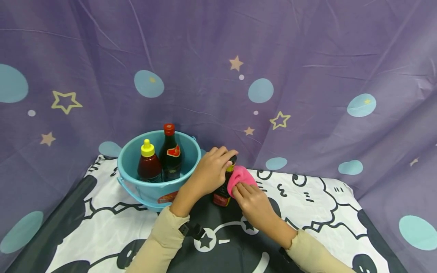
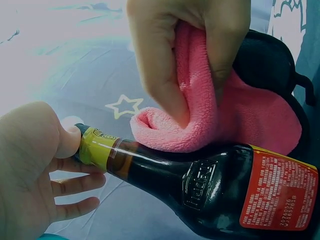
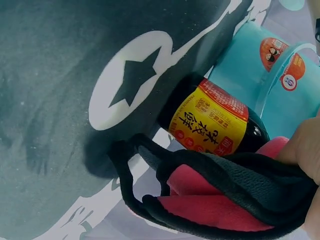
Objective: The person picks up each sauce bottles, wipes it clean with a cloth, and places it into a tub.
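A dark glass sauce bottle stands upright on the patterned cloth, right of the bucket. My left hand pinches it at the dark cap, the other fingers spread behind the neck in the left wrist view. A yellow band circles the neck, and a red label covers the body. My right hand pinches a folded pink fuzzy cloth against the bottle's side. Black edging and a loop show on this cloth in the right wrist view, along with the bottle's yellow-and-red label.
Left of the hands stands a light blue bucket with a handle. Inside are a yellow-capped squeeze bottle and a red-capped dark bottle. A purple curtain hangs behind the black-and-white covered surface.
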Action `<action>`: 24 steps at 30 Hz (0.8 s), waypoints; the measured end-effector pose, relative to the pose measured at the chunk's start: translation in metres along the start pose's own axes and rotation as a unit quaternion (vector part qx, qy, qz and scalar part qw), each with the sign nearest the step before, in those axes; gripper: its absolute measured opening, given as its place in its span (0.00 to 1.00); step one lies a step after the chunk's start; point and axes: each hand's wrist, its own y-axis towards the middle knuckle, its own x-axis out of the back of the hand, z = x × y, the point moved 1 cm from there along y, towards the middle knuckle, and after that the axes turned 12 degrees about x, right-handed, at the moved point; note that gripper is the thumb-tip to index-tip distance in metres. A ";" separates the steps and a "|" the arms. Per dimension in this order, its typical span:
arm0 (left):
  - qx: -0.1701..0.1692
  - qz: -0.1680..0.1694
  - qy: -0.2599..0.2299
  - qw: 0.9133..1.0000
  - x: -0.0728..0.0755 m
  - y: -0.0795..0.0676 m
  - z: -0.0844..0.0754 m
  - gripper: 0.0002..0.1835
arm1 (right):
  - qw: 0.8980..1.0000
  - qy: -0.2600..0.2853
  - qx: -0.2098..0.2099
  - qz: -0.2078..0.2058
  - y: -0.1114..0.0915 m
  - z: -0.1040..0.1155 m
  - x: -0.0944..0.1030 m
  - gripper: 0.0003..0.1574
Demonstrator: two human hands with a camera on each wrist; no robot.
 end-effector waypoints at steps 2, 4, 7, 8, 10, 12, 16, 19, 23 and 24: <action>0.000 0.001 0.001 1.000 -0.001 0.000 0.000 0.18 | 1.000 -0.002 0.001 0.000 -0.001 0.000 -0.001 0.16; 0.000 0.000 0.003 1.000 -0.001 0.001 0.001 0.18 | 1.000 -0.003 0.000 0.000 -0.001 0.000 -0.002 0.14; 0.001 -0.002 0.006 1.000 -0.002 0.000 0.001 0.18 | 1.000 -0.002 -0.005 -0.002 -0.001 0.001 -0.002 0.14; 0.001 -0.002 0.006 1.000 -0.002 0.000 0.001 0.18 | 1.000 -0.003 -0.006 -0.002 -0.001 0.002 -0.002 0.15; 0.002 -0.001 0.007 1.000 -0.002 -0.001 0.000 0.18 | 1.000 -0.003 -0.008 0.000 -0.001 0.003 -0.001 0.14; 0.002 0.001 0.006 1.000 -0.001 -0.002 -0.001 0.18 | 1.000 -0.005 -0.008 0.001 -0.002 0.004 -0.001 0.13; 0.000 -0.002 0.007 1.000 0.000 -0.002 -0.002 0.18 | 1.000 -0.012 -0.004 0.006 -0.002 0.006 -0.001 0.14; -0.001 -0.006 0.013 1.000 0.001 -0.001 -0.002 0.18 | 1.000 -0.016 -0.003 0.009 -0.001 0.006 -0.001 0.13; 0.002 -0.005 0.015 1.000 0.001 0.000 -0.002 0.18 | 1.000 -0.014 -0.007 0.015 0.000 0.005 0.000 0.12; 0.003 -0.004 0.015 1.000 0.001 -0.001 -0.002 0.18 | 1.000 -0.012 -0.007 0.017 0.000 0.006 0.000 0.13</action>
